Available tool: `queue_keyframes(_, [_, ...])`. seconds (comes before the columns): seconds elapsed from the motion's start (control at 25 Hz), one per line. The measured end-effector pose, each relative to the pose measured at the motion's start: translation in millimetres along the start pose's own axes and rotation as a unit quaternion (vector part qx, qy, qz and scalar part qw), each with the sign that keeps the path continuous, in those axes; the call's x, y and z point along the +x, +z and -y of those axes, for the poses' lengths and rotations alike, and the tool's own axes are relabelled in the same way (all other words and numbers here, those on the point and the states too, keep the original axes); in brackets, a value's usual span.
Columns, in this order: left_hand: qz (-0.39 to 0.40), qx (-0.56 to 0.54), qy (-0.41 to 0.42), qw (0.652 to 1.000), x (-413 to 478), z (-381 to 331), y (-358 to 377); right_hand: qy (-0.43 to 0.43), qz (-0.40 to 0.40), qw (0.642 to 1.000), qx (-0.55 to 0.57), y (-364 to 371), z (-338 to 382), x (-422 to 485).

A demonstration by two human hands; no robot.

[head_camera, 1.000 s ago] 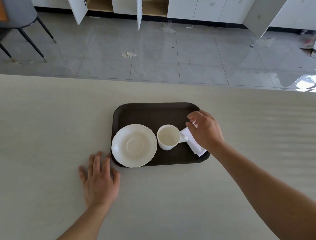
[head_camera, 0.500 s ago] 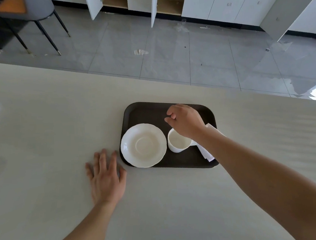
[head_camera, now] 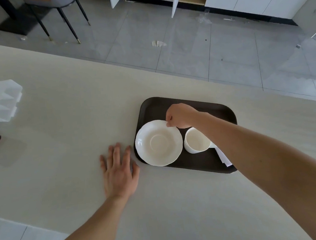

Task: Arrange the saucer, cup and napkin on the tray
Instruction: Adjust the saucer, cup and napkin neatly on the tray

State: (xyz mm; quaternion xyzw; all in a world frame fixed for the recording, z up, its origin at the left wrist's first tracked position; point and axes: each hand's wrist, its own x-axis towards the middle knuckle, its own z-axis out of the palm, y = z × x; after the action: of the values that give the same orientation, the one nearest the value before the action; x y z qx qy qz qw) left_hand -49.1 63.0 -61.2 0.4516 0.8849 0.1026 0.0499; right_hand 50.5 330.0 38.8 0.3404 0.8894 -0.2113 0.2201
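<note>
The right hand [head_camera: 180, 116] reaches across the dark brown tray [head_camera: 152, 106] and pinches the far rim of the white saucer [head_camera: 158, 143] between thumb and curled fingers, at about one o'clock on the dish. The left hand [head_camera: 119, 170] lies flat and released on the pale bench [head_camera: 68, 117], fingers spread, just beside the tray's near-left corner and holding nothing.

The saucer sits on the left part of the tray. The white cup [head_camera: 196, 140], upright and empty, stands just to its right, at three o'clock from the saucer and nearly touching it. The folded white napkin [head_camera: 223, 157] lies at the tray's right side, partly hidden under the right forearm.

The step in hand looks like shifting or squaring the saucer. To do it well, I would keep the pinch firm on the scalloped rim and slide or lift the saucer only slightly, since a one-sided grip on a shallow dish can tip it. It should be moved away from the cup, not into it, as the two are close enough to clink. The left hand could press the tray edge so that the tray does not skid on the smooth bench.

No brand, label or writing can be read on the saucer, cup, napkin or tray.
</note>
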Motion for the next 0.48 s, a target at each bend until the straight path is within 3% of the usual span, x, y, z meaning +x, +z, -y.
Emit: queue_keyframes(0.48, [0.01, 0.01, -0.003, 1.0, 1, 0, -1, 0.033, -0.062, 0.989, 0.131, 10, -27, 10])
